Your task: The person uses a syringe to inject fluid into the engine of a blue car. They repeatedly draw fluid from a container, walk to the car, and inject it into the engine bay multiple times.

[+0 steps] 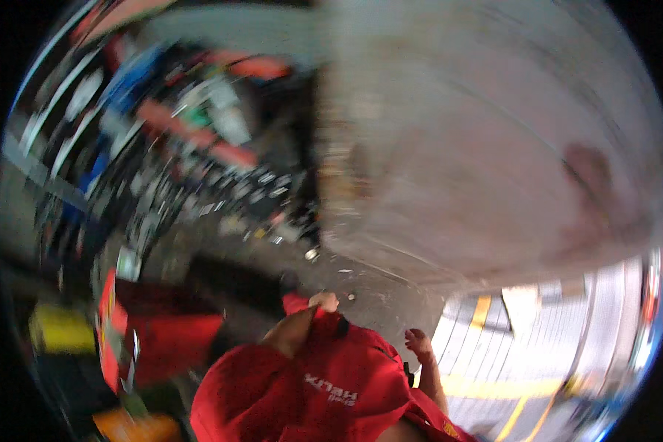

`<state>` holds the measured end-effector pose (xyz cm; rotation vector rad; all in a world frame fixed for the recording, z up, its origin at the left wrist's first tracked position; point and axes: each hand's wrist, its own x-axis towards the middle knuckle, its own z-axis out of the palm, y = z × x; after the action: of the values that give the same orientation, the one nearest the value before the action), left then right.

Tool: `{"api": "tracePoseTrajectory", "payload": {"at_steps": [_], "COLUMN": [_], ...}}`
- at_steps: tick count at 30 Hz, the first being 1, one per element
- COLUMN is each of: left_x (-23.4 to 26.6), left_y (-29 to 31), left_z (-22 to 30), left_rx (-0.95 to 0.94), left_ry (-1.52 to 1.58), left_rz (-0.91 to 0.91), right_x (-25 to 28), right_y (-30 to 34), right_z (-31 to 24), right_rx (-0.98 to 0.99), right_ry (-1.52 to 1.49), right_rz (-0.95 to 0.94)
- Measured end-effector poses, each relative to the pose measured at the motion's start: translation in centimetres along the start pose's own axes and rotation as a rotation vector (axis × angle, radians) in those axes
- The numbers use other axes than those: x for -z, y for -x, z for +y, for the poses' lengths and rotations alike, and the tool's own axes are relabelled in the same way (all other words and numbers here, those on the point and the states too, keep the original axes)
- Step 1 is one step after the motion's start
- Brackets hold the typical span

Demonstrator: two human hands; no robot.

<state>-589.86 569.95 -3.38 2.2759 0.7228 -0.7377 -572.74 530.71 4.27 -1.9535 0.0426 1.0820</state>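
Observation:
My left hand (324,300) hangs close in front of my red shirt (309,383); blur and its small size hide what its fingers do. My right hand (418,341) is out by my right side, its fingers loosely bent and apart, with nothing visible in it. Neither hand touches anything that I can make out. Ahead of both rises a large pale, stained wall or panel (449,169). The dark floor (379,302) lies beneath my hands.
At left stand a red box-like cabinet (169,342) and a yellow container (62,329). Small scattered parts (250,195) and red bars (199,132) fill the far left, smeared by motion. To the right, bright ground (486,368) carries yellow lines.

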Motion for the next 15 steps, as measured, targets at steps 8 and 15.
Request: {"api": "tracePoseTrajectory", "payload": {"at_steps": [8, 15], "left_x": [-0.1, -6.2], "left_y": [-3.1, -9.9], "left_z": [19.4, 40.4], "left_rx": [-0.076, -0.085], "left_ry": [-0.27, -0.151], "left_rz": [0.105, -0.43], "right_x": [12.8, 26.0], "right_y": [5.0, 9.6], "right_z": [6.1, 6.8], "right_rx": [0.007, 0.297], "right_ry": [-0.266, -1.446], "right_rz": [0.403, 0.391]}}
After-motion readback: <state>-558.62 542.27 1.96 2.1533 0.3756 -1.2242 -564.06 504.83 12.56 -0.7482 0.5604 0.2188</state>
